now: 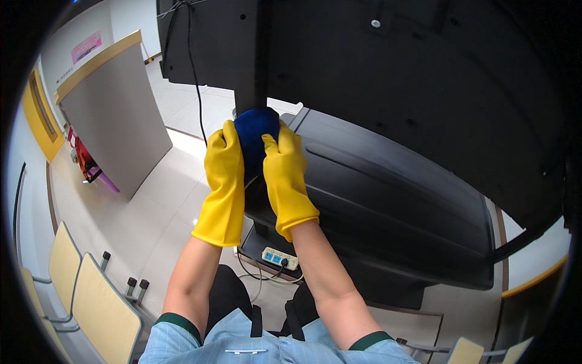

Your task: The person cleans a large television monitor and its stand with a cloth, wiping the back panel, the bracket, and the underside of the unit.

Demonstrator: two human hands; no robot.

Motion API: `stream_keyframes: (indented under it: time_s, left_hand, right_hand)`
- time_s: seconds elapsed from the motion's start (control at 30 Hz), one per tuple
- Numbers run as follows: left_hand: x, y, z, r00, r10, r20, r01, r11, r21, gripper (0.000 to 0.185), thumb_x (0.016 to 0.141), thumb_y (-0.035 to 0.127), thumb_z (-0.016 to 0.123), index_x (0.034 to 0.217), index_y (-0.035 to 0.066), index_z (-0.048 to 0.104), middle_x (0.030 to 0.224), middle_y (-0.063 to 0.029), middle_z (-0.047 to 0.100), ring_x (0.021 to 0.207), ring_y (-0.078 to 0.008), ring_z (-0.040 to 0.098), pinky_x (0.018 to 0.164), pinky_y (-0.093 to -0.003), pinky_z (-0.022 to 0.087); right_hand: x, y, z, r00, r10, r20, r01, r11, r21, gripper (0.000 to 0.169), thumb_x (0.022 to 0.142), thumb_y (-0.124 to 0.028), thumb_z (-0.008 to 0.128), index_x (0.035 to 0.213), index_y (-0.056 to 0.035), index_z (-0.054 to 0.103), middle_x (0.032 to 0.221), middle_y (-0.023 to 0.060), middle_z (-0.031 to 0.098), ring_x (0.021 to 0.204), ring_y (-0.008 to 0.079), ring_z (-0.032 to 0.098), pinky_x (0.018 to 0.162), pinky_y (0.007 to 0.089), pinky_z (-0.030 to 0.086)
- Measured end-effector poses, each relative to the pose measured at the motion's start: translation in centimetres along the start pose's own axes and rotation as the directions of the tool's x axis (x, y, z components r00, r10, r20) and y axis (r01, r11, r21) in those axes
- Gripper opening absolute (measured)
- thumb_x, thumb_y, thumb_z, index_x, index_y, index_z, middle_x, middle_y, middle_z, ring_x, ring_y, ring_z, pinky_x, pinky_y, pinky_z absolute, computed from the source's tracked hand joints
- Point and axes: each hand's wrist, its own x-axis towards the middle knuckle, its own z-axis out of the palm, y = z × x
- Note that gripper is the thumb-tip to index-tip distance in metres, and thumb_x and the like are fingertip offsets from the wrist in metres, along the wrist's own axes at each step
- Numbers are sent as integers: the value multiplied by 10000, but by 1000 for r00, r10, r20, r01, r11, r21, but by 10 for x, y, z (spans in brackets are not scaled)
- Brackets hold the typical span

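Observation:
My left hand [223,152], in a yellow rubber glove, grips the left side of a dark blue cloth [256,125]. On the cloth's right side is my right hand [285,154], gloved the same way, its thumb pressed over the fabric. The cloth covers the lower part of a black upright [250,93] beneath a large black panel [327,54], apparently the back of a screen. How far the cloth wraps around the upright is hidden. Just right of my hands is a black shelf [363,168] with a molded surface.
A power strip [279,258] with a plug in it lies below my right wrist, with cables around it. A black cable [196,91] hangs left of the upright. A grey partition [118,113] stands at left. Pale wooden chairs [102,307] are at lower left.

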Motion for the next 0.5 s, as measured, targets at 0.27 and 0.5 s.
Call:
stream_keyframes:
  time_s: [0.27,0.5]
  left_hand:
    - [-60,71,-44,963,112,246,-85,989,-118,665,1031,657,600,1290,52,698,1105,-131,754,1002,-247,727,939,-321,568]
    - [-60,34,-35,915,-72,397,-30,969,246,537,1048,481,651,1361,46,670,1223,-159,764,1084,-345,743,993,-399,566]
  right_hand:
    - [-27,-36,-118,939,-277,-205,244,955,-170,450,1029,-222,690,1440,-58,610,1282,182,681,1188,353,667,1043,491,541]
    - [-21,2,-156,975,142,168,11,733,-680,498,1060,-445,591,1457,-149,642,1443,153,668,1392,352,586,1170,522,449]
